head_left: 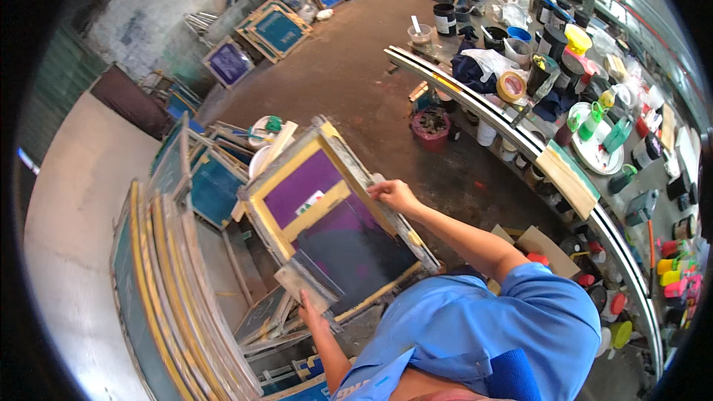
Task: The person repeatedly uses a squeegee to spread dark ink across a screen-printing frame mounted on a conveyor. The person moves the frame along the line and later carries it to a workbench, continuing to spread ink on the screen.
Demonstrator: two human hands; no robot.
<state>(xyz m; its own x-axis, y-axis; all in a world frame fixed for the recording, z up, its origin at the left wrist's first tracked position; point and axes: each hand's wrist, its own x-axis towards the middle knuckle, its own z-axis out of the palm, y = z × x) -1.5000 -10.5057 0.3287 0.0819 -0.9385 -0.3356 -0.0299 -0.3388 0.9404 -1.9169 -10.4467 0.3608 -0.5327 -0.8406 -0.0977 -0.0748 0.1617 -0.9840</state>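
Note:
A screen-printing frame (336, 204) tilts in front of me, its mesh purple at the far end and dark toward me, bordered with yellow tape. A small white and green patch (310, 201) shows on the mesh. My right hand (395, 195) is closed on the frame's right rail, the fingertips partly hidden. At the frame's near left corner, my left hand (313, 314) grips a flat, pale squeegee (303, 283) by its lower edge. The squeegee overlaps the dark part of the mesh; whether it touches the mesh I cannot tell.
Several screens (167, 289) stand stacked on edge at my left, with more blue screens (215, 186) behind. A long metal rail (512, 126) curves along a bench (546, 115) crowded with ink tubs at the right. A red bucket (431, 130) stands on the floor beneath it.

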